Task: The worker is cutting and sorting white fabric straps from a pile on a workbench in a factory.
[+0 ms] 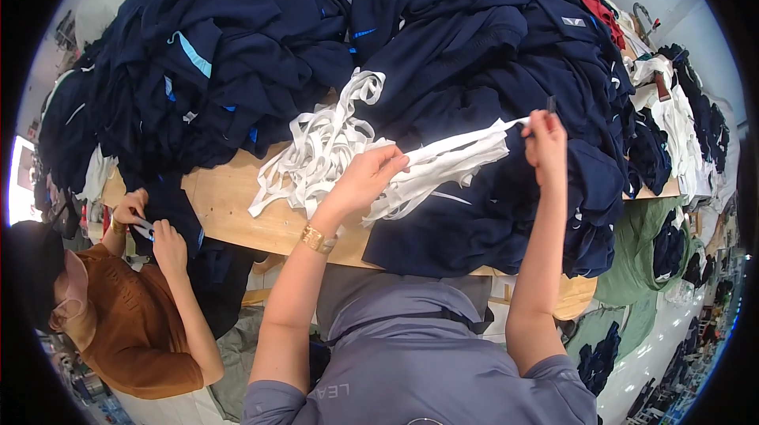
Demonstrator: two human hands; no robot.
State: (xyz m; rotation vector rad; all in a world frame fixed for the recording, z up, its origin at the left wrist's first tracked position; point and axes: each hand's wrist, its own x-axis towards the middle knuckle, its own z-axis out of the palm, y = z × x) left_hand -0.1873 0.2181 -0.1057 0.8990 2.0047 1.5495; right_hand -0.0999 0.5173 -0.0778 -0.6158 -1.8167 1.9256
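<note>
My left hand (365,178), a gold bracelet on its wrist, is closed on a bundle of flat white fabric strips (451,158). To the right, my right hand (545,144) pinches the end of one strip, which runs taut between both hands. A small dark, thin tool (551,104) sticks up from the right fingers; its kind is not clear. Beside my left hand lies a tangled heap of white tape (320,148) on the wooden table (229,200). Navy garments (474,219) lie under the strips, and their fabric reaches the table's near edge.
Large piles of navy garments (253,37) cover the far side. On the left, a person (142,314) in a brown top handles a dark garment with a small tool. White cloth (688,148) and a green sack (640,251) are on the right.
</note>
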